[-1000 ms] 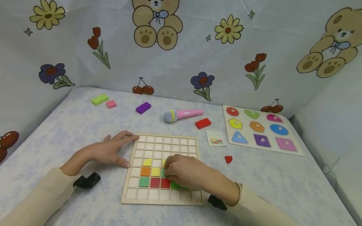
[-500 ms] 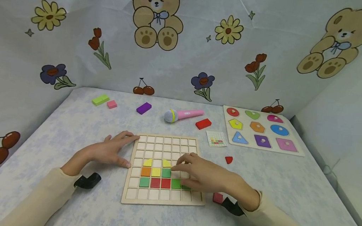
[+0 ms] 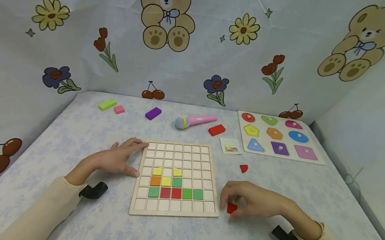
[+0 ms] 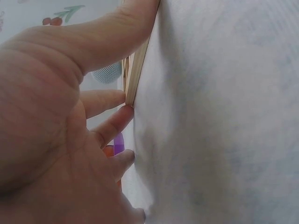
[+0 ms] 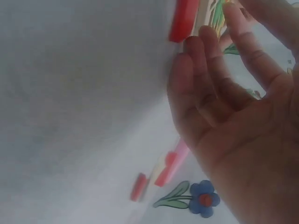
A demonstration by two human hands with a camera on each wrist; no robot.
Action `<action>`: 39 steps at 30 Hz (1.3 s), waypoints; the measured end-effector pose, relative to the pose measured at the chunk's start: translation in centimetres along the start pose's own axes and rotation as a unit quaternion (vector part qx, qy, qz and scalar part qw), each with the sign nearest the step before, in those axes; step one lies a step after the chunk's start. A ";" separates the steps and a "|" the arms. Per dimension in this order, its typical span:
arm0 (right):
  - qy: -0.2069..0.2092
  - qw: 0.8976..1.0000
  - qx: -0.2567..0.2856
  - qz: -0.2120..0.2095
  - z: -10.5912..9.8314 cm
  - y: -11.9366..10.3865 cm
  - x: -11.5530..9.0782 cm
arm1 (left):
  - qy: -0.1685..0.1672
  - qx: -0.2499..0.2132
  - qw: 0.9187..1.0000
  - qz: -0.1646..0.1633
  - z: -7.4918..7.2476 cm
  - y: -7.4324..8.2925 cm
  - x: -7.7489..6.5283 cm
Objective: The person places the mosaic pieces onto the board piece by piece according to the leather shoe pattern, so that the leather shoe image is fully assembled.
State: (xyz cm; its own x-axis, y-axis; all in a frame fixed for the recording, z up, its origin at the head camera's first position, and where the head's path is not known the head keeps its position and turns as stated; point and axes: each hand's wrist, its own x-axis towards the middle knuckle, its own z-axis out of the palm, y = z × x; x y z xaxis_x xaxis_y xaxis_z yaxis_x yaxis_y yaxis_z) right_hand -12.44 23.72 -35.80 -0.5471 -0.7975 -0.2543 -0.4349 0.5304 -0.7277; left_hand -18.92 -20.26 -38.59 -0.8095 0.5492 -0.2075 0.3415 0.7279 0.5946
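In the head view, my left hand (image 3: 118, 158) lies spread against the left edge of a wooden grid board (image 3: 164, 209); thumb and index finger touch its rim. Coloured square tiles fill part of two rows, among them orange, yellow, red and green. Two cut-cornered yellow tiles (image 3: 177, 172) sit just above. My right hand (image 3: 254, 200) is just right of the board, its fingers and thumb bent loosely about a small red block (image 3: 232, 208) on the table. The right wrist view shows the red block (image 5: 184, 21) beyond the fingertips; no grip on it shows.
A pattern card (image 3: 230, 146) and a small red wedge (image 3: 243, 168) lie right of the board. Behind are a shape-puzzle board (image 3: 280, 138), a toy microphone (image 3: 195, 121), a red block (image 3: 217, 130), a purple block (image 3: 153, 113), a pink block (image 3: 119, 109) and a green block (image 3: 107, 104).
My right hand has left the grid board and moved right and towards me, to the red block beside it. The green tiles it covered now show. My left hand stays at the edge.
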 end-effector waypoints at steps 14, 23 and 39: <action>0.015 0.999 -0.017 0.036 0.7 0.9 -0.7 | 0.000 -0.006 1.000 0.002 0.0 -0.1 0.1; 0.024 0.998 -0.029 0.040 0.4 0.6 -0.2 | 0.002 -0.008 1.000 -0.002 0.0 -0.1 0.0; 0.052 0.996 -0.063 -0.019 -0.6 -1.3 4.3 | 0.002 -0.004 1.000 0.010 0.0 0.1 0.0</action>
State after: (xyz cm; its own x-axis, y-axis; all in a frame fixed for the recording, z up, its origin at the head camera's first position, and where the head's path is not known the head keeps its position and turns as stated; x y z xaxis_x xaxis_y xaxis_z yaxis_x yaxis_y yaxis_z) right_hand -14.70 19.77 -35.57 -0.5971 -0.7870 -0.1550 -0.5392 0.5369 -0.6488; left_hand -18.87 -20.16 -38.52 -0.8047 0.5613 -0.1931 0.3528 0.7139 0.6049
